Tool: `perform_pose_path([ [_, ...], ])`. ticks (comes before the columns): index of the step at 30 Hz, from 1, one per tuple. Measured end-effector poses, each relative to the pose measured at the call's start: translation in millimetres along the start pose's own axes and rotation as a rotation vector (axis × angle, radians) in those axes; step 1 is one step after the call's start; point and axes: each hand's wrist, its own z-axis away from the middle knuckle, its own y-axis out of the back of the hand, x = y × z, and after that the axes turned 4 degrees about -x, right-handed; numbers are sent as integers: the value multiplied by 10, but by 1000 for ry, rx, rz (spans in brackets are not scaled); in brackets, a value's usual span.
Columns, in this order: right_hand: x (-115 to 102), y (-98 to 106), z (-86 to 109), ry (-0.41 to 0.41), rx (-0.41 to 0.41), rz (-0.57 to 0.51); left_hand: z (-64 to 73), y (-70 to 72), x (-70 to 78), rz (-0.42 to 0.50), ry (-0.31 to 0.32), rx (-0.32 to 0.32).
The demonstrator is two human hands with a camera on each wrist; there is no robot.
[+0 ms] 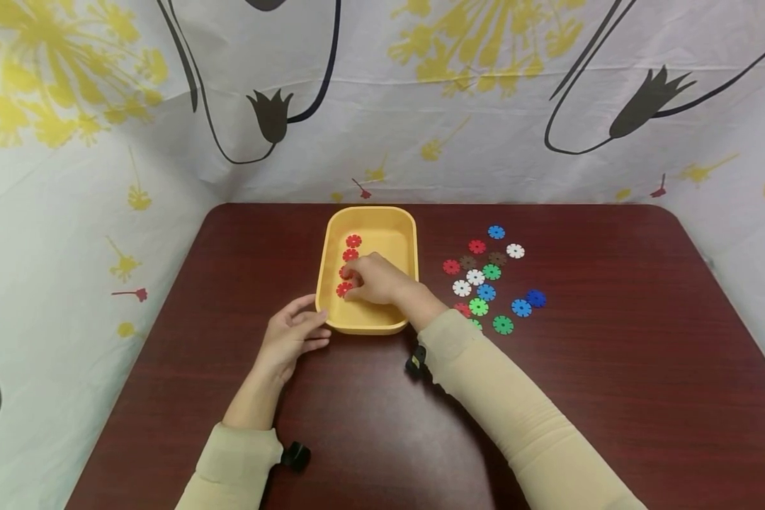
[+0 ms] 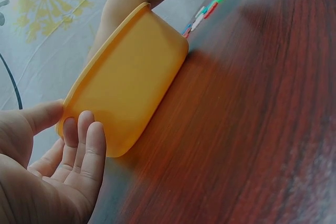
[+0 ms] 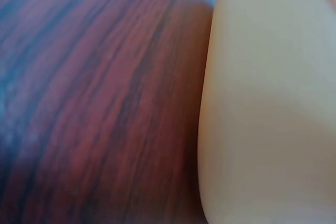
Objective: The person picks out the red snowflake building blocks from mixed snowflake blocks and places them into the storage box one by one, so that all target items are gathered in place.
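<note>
A yellow plastic tray (image 1: 382, 326) stands on the table, with a column of red notched discs (image 1: 350, 254) along its left side. My left hand (image 1: 290, 336) holds the tray's near left corner. In the left wrist view its thumb (image 2: 46, 115) lies at the rim and its fingers bend against the outer wall. My right hand (image 1: 377, 279) reaches over the tray's right wall, fingers bent down at the lower red discs and partly covering them. I cannot tell whether it pinches one. The right wrist view shows mostly the tray's outer wall (image 3: 268, 98).
Right of the tray lie loose notched discs in several colours, among them a white disc (image 1: 515, 251), a dark blue disc (image 1: 536, 298) and a green disc (image 1: 503, 324). The right forearm overlaps the nearest ones. A patterned cloth (image 1: 382, 142) hangs behind the dark red wooden table (image 1: 612, 368).
</note>
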Motion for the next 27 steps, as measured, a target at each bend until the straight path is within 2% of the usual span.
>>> perform_pose_path([
  [6,9,9,-15,100,155,-86,-2,-2,-2,-3,-3,4],
  [11,-19,56,21,112,269,-170,-1,-7,2,-5,0,13],
  [27,12,186,181,154,430,-236,0,-11,8,-39,9,30],
])
